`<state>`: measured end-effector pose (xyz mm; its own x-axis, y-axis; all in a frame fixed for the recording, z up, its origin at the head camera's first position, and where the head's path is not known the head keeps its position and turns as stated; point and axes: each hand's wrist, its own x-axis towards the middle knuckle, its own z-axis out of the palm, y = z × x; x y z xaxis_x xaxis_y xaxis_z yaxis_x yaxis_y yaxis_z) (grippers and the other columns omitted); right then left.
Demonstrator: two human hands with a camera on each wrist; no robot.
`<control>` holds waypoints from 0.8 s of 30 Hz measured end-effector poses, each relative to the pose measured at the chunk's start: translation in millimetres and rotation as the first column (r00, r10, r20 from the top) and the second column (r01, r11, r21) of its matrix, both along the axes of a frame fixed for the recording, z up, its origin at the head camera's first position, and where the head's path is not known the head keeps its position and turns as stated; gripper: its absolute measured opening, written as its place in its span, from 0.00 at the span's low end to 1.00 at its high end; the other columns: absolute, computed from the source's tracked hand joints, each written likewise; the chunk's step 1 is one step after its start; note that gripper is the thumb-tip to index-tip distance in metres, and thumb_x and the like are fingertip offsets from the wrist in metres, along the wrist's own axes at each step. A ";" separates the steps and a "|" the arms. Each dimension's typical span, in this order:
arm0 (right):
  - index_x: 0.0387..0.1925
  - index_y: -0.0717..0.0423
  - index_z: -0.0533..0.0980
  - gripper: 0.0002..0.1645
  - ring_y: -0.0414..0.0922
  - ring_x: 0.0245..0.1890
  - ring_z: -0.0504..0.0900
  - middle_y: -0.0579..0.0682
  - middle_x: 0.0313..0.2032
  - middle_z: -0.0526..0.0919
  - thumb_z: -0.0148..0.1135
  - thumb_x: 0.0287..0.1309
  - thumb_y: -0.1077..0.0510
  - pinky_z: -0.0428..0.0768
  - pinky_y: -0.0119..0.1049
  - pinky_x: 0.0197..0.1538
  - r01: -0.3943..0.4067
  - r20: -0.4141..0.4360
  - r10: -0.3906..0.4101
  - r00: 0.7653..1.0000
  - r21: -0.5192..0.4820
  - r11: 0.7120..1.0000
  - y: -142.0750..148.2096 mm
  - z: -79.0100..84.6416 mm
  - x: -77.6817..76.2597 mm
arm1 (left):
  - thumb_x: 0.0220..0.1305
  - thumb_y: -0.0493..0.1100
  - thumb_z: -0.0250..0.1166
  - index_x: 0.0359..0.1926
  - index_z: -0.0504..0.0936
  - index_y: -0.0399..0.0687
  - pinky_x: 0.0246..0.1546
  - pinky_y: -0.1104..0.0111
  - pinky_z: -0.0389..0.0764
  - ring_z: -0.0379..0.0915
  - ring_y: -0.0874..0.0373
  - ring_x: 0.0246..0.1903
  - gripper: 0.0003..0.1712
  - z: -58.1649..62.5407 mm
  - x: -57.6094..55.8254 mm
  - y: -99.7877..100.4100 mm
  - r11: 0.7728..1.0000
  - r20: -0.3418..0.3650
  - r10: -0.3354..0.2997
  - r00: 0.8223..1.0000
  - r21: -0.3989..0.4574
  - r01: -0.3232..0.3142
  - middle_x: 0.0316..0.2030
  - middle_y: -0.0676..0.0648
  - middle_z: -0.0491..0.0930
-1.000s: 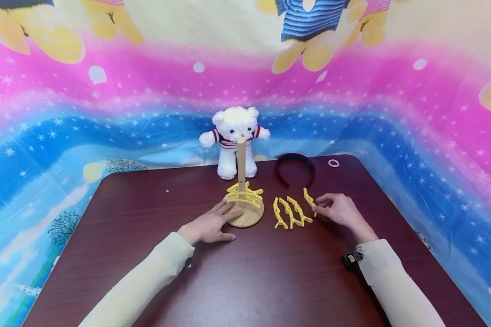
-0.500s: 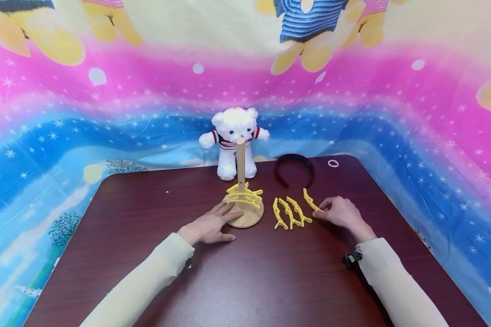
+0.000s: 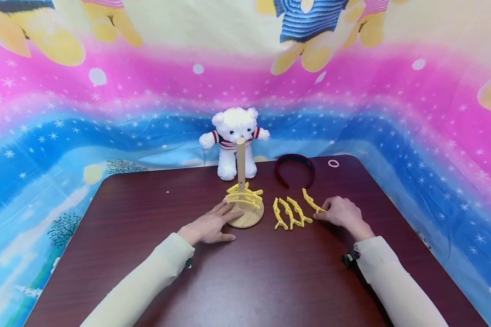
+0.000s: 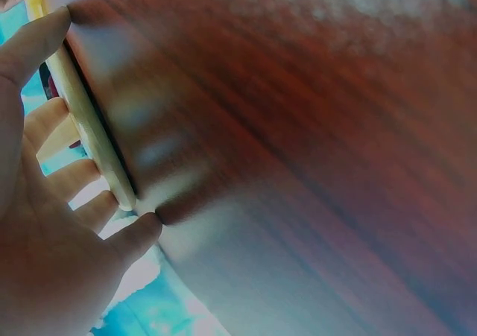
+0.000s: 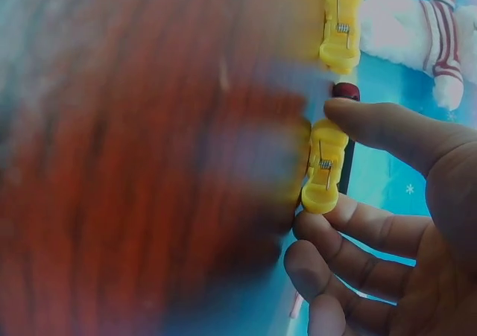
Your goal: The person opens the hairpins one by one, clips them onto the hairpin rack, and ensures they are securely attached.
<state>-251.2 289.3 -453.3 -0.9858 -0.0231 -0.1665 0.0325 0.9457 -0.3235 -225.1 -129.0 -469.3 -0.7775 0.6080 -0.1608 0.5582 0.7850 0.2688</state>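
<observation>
My right hand (image 3: 343, 212) is at the right of the table and pinches the handle end of a yellow hair clip (image 3: 311, 200). In the right wrist view, thumb and fingers stand at either side of that clip's sprung end (image 5: 323, 168). My left hand (image 3: 212, 224) lies with straight fingers at the left edge of a round wooden base (image 3: 247, 220); its thumb and little finger touch the table in the left wrist view. From the base rises a wooden post (image 3: 241, 163), with several yellow clips (image 3: 245, 198) round its foot.
Three more yellow clips (image 3: 287, 213) lie side by side between the stand and my right hand. Behind them are a dark red headband (image 3: 294, 159) and a pink ring-shaped band (image 3: 333, 163). A white teddy bear (image 3: 227, 159) stands behind the post at the table's back edge.
The pinched clip's handle end has swung to the right, so the clip lies more slanted. My right hand has shifted slightly with it. The left hand stays put.
</observation>
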 end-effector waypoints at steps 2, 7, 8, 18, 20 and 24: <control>0.30 0.47 0.81 0.24 0.45 0.27 0.74 0.46 0.25 0.79 0.72 0.49 0.33 0.68 0.39 0.27 0.000 -0.003 0.000 1.000 0.014 1.000 0.7 -0.7 -0.8 | 0.64 0.63 0.66 0.78 0.57 0.64 0.75 0.50 0.58 0.34 0.41 0.80 0.46 -0.1 0.1 0.2 1.000 0.002 -0.001 1.000 -0.002 0.001 0.80 0.43 0.45; 0.32 0.47 0.82 0.21 0.46 0.29 0.76 0.46 0.28 0.82 0.72 0.50 0.35 0.70 0.39 0.28 -0.004 -0.024 0.004 1.000 0.004 1.000 5.4 -1.9 -3.0 | 0.64 0.62 0.66 0.78 0.57 0.64 0.74 0.50 0.58 0.34 0.41 0.80 0.46 0.5 0.1 0.5 1.000 0.008 -0.002 1.000 -0.002 0.002 0.80 0.42 0.45; 0.33 0.47 0.82 0.21 0.46 0.29 0.76 0.47 0.29 0.82 0.72 0.50 0.36 0.70 0.39 0.28 -0.004 -0.029 0.003 1.000 -0.003 1.000 6.6 -2.1 -3.3 | 0.64 0.62 0.66 0.77 0.57 0.64 0.74 0.50 0.59 0.34 0.41 0.80 0.46 0.7 0.0 0.5 1.000 0.009 0.000 1.000 -0.002 0.000 0.80 0.42 0.45; 0.42 0.52 0.84 0.23 0.50 0.33 0.80 0.53 0.37 0.86 0.71 0.52 0.39 0.74 0.42 0.32 -0.009 -0.124 0.002 0.992 -0.053 0.999 11.3 0.4 -3.7 | 0.64 0.63 0.66 0.77 0.57 0.64 0.75 0.50 0.57 0.35 0.41 0.79 0.45 1.2 -0.5 0.7 1.000 0.001 0.005 1.000 -0.011 -0.005 0.80 0.42 0.46; 0.43 0.52 0.84 0.23 0.51 0.35 0.81 0.54 0.38 0.87 0.70 0.53 0.40 0.76 0.44 0.33 -0.013 -0.146 0.004 0.989 -0.059 0.998 10.5 1.8 -3.6 | 0.64 0.63 0.66 0.77 0.57 0.65 0.75 0.50 0.57 0.34 0.41 0.79 0.45 1.6 -0.4 1.0 1.000 0.006 0.009 1.000 -0.016 -0.009 0.80 0.43 0.46; 0.46 0.52 0.84 0.22 0.50 0.35 0.81 0.54 0.39 0.87 0.69 0.56 0.43 0.77 0.45 0.35 -0.017 -0.174 0.005 0.985 -0.070 0.997 7.8 4.4 -3.2 | 0.64 0.63 0.65 0.78 0.56 0.66 0.75 0.50 0.57 0.34 0.41 0.80 0.46 2.2 0.0 1.5 1.000 0.013 0.015 1.000 -0.024 -0.014 0.80 0.44 0.45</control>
<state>-254.4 297.1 -449.0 -0.9992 -0.0394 0.0092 -0.0399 0.9202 -0.3895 -225.1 -127.4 -467.1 -0.7838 0.5927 -0.1854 0.5432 0.7991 0.2577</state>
